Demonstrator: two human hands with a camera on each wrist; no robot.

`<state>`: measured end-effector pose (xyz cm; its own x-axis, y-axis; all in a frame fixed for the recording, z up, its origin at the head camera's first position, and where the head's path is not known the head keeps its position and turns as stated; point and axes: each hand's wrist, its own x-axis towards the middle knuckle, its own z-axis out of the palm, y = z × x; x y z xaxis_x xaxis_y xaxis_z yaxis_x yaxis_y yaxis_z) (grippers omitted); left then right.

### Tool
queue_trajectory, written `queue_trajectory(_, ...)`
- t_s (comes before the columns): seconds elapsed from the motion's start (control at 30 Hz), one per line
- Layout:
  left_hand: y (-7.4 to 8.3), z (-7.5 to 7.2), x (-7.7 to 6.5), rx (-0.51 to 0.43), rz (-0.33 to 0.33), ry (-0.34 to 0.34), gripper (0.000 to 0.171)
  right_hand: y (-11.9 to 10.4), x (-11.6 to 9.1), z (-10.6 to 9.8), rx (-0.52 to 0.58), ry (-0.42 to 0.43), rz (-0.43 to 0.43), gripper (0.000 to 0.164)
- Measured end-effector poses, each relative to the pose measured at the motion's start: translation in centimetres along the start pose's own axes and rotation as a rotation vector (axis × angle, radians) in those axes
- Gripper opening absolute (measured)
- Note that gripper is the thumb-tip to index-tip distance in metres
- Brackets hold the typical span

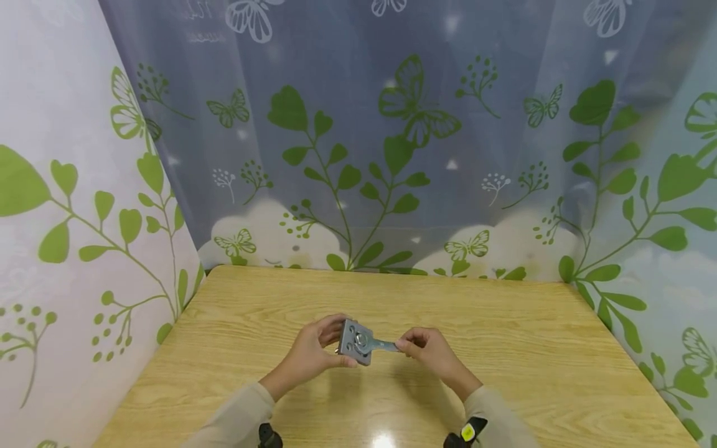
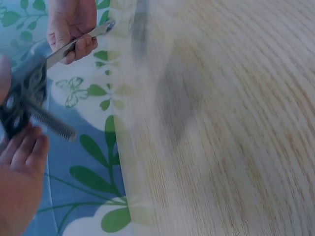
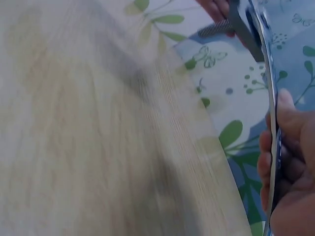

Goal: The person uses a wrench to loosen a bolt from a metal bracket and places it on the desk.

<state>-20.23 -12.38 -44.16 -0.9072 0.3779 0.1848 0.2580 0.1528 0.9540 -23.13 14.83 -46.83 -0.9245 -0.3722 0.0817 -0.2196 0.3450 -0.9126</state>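
My left hand (image 1: 307,353) grips a square grey metal plate (image 1: 358,358) by its edges, holding it tilted above the table. Several round holes pierce the plate, and a bolt head (image 1: 361,340) shows on its face. From the opposite side sticks out a long threaded bolt shank (image 2: 55,125), seen in the left wrist view. A flat silver wrench (image 1: 385,345) has one end at the bolt head. Its other end is pinched between the thumb and fingers of my right hand (image 1: 435,354). In the right wrist view the wrench (image 3: 272,113) appears edge-on, running along the curled fingers.
Below both hands spreads a light wood-grain table (image 1: 269,305). Curtains (image 1: 347,205) printed with green leaves and butterflies close off its back and sides. Dark wrist-worn devices (image 1: 469,430) show near both sleeves at the bottom edge.
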Motion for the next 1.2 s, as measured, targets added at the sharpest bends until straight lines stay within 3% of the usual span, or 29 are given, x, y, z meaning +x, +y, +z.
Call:
queue_trajectory(0.13,-0.2,-0.6,0.0,-0.039,-0.030,-0.147,0.080,0.0,1.3,-1.5,-0.097,-0.103,-0.097,0.015)
queue_trajectory(0.27,-0.4,-0.7,0.0,-0.063,-0.047,-0.251,0.079,-0.6,2.7,-2.6,-0.172,-0.204,-0.157,0.012)
queue_trajectory(0.57,-0.6,-0.6,0.2,-0.115,-0.005,-0.349,0.077,-3.1,4.4,-3.8,-0.295,-0.286,-0.261,0.005)
queue_trajectory(0.77,-0.6,-0.6,0.3,-0.107,-0.037,-0.406,0.072,-4.0,4.8,-4.0,-0.338,-0.323,-0.295,0.005)
queue_trajectory(1.0,-0.9,-0.8,0.2,-0.142,-0.065,-0.401,0.078,-3.2,4.5,-3.9,-0.314,-0.285,-0.270,0.008)
queue_trajectory(1.2,-1.7,-1.2,0.1,-0.148,-0.109,-0.298,0.084,-0.9,3.3,-4.3,-0.339,-0.128,-0.174,0.015)
